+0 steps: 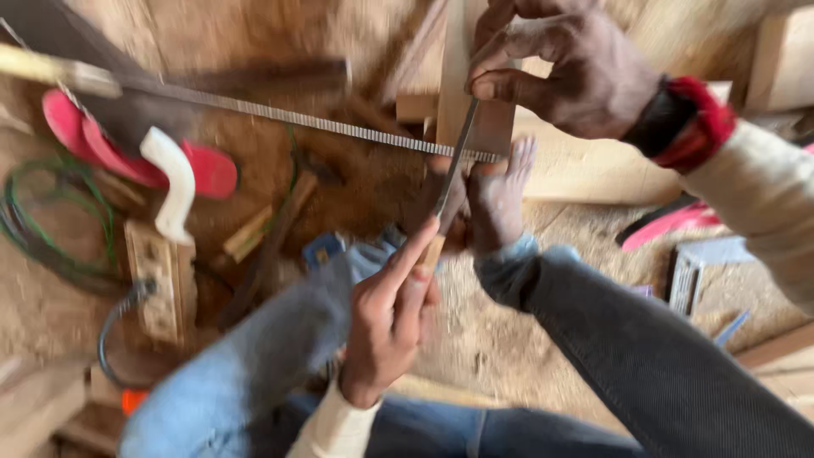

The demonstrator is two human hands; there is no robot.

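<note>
My left hand (386,318) grips the wooden handle end of a slim metal file (454,170), index finger stretched along it. My right hand (560,64) pinches the file's far tip near the top of the view. The file lies across the toothed edge of a long saw blade (297,119), which runs from the upper left to the centre. The blade rests against a pale wooden board (462,93). My bare feet (500,199) press against the blade and board just below the file. The picture is blurred by motion.
Sawdust covers the floor (500,339). On the left lie red sandals (127,157), a white curved handle (170,182), a wooden socket board (157,284) with a cable, and green wire (47,229). Wood offcuts (263,229) lie between. A grey-blue tool (704,271) sits at the right.
</note>
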